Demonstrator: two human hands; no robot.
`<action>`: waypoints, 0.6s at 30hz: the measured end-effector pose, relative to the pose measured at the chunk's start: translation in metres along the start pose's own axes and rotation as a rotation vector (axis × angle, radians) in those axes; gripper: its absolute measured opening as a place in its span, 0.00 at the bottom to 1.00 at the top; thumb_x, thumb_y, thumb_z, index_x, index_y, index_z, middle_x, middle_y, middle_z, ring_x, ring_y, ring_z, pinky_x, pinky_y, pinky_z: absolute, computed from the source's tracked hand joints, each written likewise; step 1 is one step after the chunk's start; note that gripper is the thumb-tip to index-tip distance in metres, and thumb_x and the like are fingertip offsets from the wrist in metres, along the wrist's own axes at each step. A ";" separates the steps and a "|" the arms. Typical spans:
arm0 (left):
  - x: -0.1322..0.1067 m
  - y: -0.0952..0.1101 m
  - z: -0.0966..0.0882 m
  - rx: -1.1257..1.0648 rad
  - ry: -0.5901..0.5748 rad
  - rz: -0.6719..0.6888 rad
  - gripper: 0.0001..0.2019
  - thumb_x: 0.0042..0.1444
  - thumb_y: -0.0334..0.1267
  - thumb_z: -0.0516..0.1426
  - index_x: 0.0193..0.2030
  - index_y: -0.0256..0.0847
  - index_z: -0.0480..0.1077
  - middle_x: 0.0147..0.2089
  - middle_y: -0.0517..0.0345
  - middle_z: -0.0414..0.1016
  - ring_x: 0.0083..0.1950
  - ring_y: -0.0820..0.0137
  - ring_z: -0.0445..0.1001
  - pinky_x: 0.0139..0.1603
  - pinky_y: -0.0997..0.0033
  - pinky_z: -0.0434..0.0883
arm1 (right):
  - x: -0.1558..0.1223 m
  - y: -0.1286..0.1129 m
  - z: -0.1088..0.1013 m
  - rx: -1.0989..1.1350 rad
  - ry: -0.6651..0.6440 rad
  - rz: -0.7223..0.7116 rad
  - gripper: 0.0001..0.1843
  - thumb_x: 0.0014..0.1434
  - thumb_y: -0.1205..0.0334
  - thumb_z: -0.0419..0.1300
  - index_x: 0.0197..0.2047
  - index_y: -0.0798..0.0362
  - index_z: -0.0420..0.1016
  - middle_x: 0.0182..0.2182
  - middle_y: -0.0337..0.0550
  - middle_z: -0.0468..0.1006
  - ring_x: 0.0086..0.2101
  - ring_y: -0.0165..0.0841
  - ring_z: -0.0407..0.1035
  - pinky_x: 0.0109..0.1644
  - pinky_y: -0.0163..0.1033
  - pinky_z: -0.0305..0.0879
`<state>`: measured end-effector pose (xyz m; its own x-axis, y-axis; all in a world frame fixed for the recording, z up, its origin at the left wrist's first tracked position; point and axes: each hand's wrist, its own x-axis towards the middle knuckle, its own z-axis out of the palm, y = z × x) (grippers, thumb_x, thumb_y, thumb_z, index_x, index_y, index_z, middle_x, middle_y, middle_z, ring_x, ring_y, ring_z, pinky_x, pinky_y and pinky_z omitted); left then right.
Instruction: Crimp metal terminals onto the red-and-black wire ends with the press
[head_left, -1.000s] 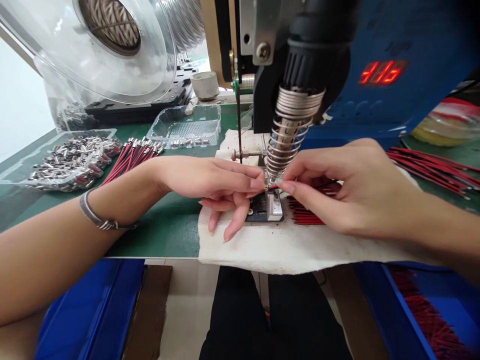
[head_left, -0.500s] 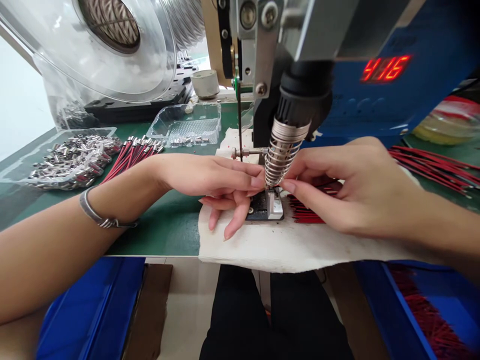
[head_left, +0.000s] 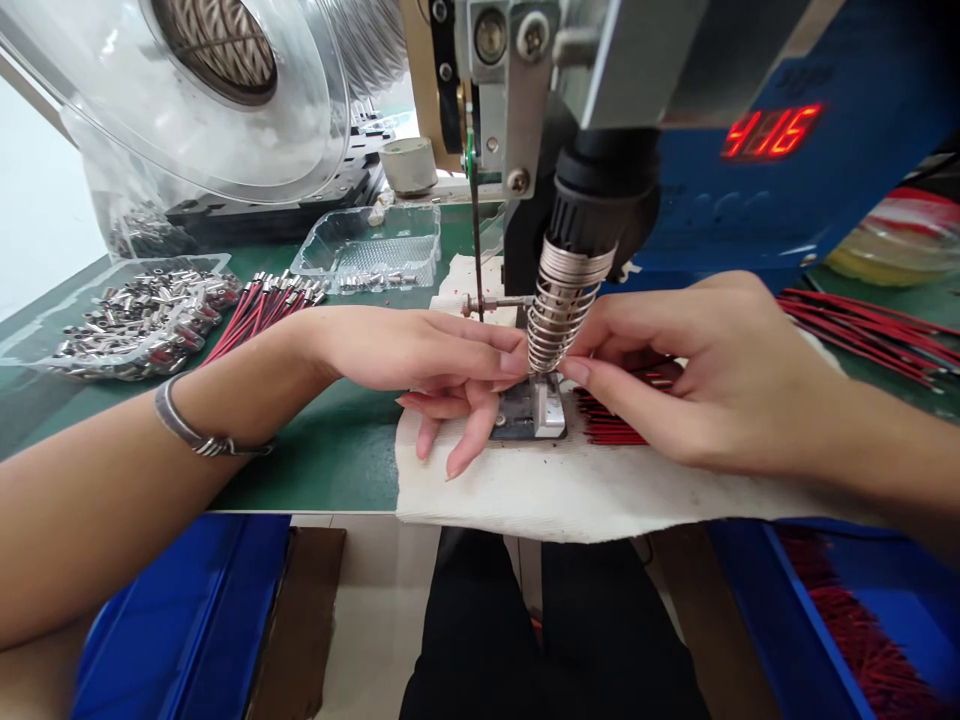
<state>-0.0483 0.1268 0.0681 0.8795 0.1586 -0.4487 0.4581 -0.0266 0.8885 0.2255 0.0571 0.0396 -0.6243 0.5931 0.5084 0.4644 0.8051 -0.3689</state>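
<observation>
My left hand (head_left: 450,365) reaches in from the left, thumb and forefinger pinched beside the coil-guarded soldering iron tip (head_left: 559,305), lower fingers hanging loose. Whatever sits in that pinch is hidden. On the other side of the tip, my right hand (head_left: 697,370) is closed, thumb against forefinger; a thin dark wire (head_left: 654,368) shows partly in the gap behind its fingers. Between the hands, under the tip, stands a small metal fixture block (head_left: 550,405) on a dark base. Red and black wires (head_left: 611,425) lie beneath my right hand on a white cloth (head_left: 510,495).
The blue machine (head_left: 720,230) with a red display rises behind my right hand. At left are a clear tray of metal parts (head_left: 142,320), a wire bundle (head_left: 259,305) and another clear tray (head_left: 375,245). More wires (head_left: 870,330) lie right; blue bins (head_left: 187,610) stand below the table.
Both hands keep their places and grips at the iron tip. The whole view has shifted very slightly; nothing else has visibly moved.
</observation>
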 end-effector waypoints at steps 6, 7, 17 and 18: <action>0.001 0.000 0.000 0.008 -0.004 -0.010 0.29 0.83 0.66 0.62 0.36 0.47 0.73 0.32 0.47 0.90 0.21 0.69 0.61 0.35 0.72 0.89 | 0.000 0.001 0.001 -0.010 0.006 -0.027 0.11 0.77 0.68 0.64 0.41 0.48 0.82 0.28 0.35 0.85 0.25 0.32 0.75 0.34 0.41 0.67; 0.001 0.000 0.000 0.006 -0.003 -0.014 0.28 0.83 0.66 0.62 0.36 0.47 0.73 0.32 0.47 0.91 0.21 0.68 0.61 0.35 0.72 0.89 | 0.000 0.001 0.002 -0.016 0.008 -0.032 0.11 0.77 0.69 0.63 0.41 0.48 0.82 0.28 0.35 0.85 0.25 0.31 0.75 0.34 0.41 0.67; 0.003 0.003 0.001 -0.019 0.019 0.007 0.30 0.80 0.64 0.67 0.33 0.49 0.65 0.32 0.49 0.90 0.19 0.72 0.57 0.30 0.75 0.86 | 0.000 -0.001 -0.001 -0.027 0.010 -0.017 0.10 0.76 0.68 0.64 0.40 0.48 0.81 0.28 0.35 0.84 0.26 0.31 0.75 0.35 0.41 0.66; 0.003 0.003 0.001 -0.018 0.017 0.006 0.30 0.80 0.63 0.66 0.33 0.48 0.65 0.32 0.49 0.90 0.19 0.72 0.57 0.31 0.75 0.86 | 0.000 -0.001 -0.001 -0.023 0.010 -0.013 0.10 0.76 0.68 0.64 0.40 0.48 0.81 0.28 0.35 0.84 0.26 0.32 0.75 0.35 0.41 0.66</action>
<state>-0.0442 0.1261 0.0693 0.8800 0.1750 -0.4415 0.4500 -0.0097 0.8930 0.2250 0.0562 0.0407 -0.6243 0.5820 0.5210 0.4703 0.8126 -0.3442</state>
